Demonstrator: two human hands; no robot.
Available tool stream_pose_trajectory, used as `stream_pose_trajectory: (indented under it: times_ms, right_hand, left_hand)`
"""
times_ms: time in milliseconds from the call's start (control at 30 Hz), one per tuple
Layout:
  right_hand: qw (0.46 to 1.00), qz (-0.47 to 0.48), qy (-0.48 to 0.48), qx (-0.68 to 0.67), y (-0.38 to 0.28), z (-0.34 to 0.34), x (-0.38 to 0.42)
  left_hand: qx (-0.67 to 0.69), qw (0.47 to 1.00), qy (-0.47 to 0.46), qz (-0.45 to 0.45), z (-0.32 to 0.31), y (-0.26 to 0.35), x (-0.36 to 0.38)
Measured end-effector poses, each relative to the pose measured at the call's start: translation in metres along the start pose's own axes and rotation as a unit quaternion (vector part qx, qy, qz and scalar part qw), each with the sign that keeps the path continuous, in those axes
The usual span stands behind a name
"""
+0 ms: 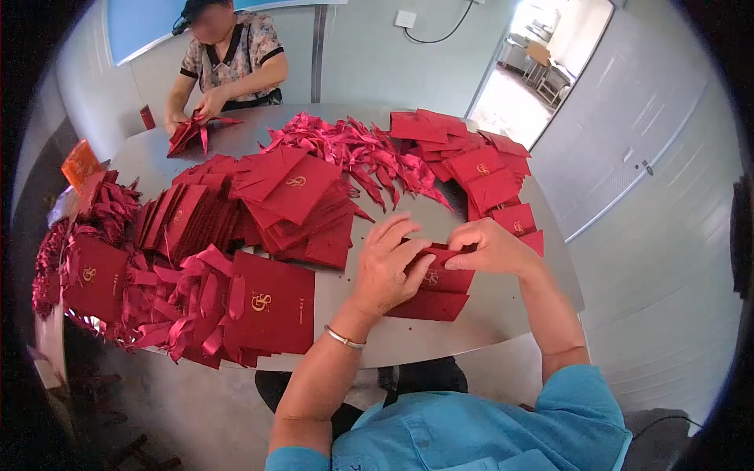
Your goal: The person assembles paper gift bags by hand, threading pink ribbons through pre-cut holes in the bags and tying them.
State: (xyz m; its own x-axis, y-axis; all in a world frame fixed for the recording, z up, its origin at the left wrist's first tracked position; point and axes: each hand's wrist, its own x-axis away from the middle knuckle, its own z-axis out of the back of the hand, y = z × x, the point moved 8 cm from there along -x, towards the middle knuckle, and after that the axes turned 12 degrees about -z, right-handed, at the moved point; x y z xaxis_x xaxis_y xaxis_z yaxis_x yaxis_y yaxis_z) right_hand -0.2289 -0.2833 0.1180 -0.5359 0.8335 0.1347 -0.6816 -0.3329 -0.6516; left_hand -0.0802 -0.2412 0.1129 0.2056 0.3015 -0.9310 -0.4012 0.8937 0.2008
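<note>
A small dark red paper bag (436,304) with a gold logo lies in front of me near the table's front edge. My left hand (386,267), a bangle on its wrist, grips the bag's upper left edge between thumb and fingers. At the upper right edge, my right hand (493,250) pinches the bag with thumb and forefinger. The fingers partly cover the logo and the bag's opening. Beyond my hands lies a heap of pinkish-red ribbons (334,145).
Red bags are stacked at the middle left (294,196) and back right (483,169) of the grey table (487,314). Bags with ribbon handles (271,302) pile up at the left edge. Across the table, a co-worker (236,59) handles a red bag (187,135).
</note>
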Motion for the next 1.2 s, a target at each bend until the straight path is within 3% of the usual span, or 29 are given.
stream_pose_trajectory:
  times_ms: [167,267,333,467,533,567,600,633,700,800,933,1000,1033,1067,1100,1167,1200]
  right_hand:
    - [0.997,-0.040,-0.049,-0.043,0.021,-0.009,-0.008]
    - [0.987,-0.093,-0.126,-0.026,0.047,-0.021,-0.012]
    - [0.972,-0.069,-0.192,-0.118,0.063,-0.028,-0.016]
    - [0.930,-0.092,-0.249,-0.255,0.071,-0.029,-0.031]
    - [0.972,-0.140,-0.015,-0.189,0.088,-0.008,-0.062]
    - [0.996,-0.022,0.068,-0.062,0.077,0.001,-0.077]
    - [0.982,0.096,0.149,0.068,0.063,0.003,-0.086]
    - [0.982,0.095,0.150,0.066,0.060,-0.002,-0.099]
    - [0.896,0.228,0.275,0.264,0.030,-0.010,-0.105]
    - [0.878,0.221,0.212,0.368,0.035,-0.031,-0.137]
    - [0.882,0.237,0.168,0.370,0.040,-0.038,-0.148]
    - [0.915,0.260,0.271,0.149,0.036,-0.018,-0.130]
    - [0.915,0.261,0.270,0.150,0.018,-0.016,-0.122]
    - [0.946,0.131,0.265,-0.133,0.028,0.009,-0.121]
    - [0.885,-0.015,0.234,-0.402,0.050,0.010,-0.122]
    - [0.822,0.056,0.257,-0.505,0.063,0.043,-0.119]
    - [0.822,0.054,0.260,-0.504,0.062,0.056,-0.116]
  left_hand:
    - [-0.004,1.000,-0.013,-0.004,-0.002,0.004,-0.001]
    - [0.110,0.992,-0.051,0.034,-0.022,-0.011,0.015]
    - [0.334,0.903,-0.110,0.246,-0.048,-0.033,0.038]
    - [0.352,0.855,-0.207,0.320,-0.058,-0.031,0.053]
    - [0.248,0.897,-0.287,0.226,-0.066,-0.026,0.055]
    - [0.247,0.897,-0.289,0.227,-0.068,-0.027,0.057]
    - [0.241,0.901,-0.284,0.224,-0.069,-0.029,0.058]
    - [0.234,0.905,-0.279,0.221,-0.069,-0.030,0.059]
    - [0.234,0.901,-0.282,0.232,-0.069,-0.033,0.061]
    - [0.239,0.896,-0.277,0.251,-0.068,-0.036,0.063]
    - [0.241,0.881,-0.297,0.279,-0.068,-0.039,0.065]
    - [0.235,0.887,-0.287,0.276,-0.067,-0.040,0.063]
    - [0.229,0.891,-0.279,0.274,-0.065,-0.040,0.062]
    - [0.230,0.892,-0.277,0.274,-0.063,-0.040,0.061]
    - [0.208,0.901,-0.269,0.269,-0.059,-0.041,0.059]
    - [0.191,0.908,-0.263,0.265,-0.058,-0.040,0.059]
    - [0.180,0.908,-0.270,0.265,-0.058,-0.042,0.060]
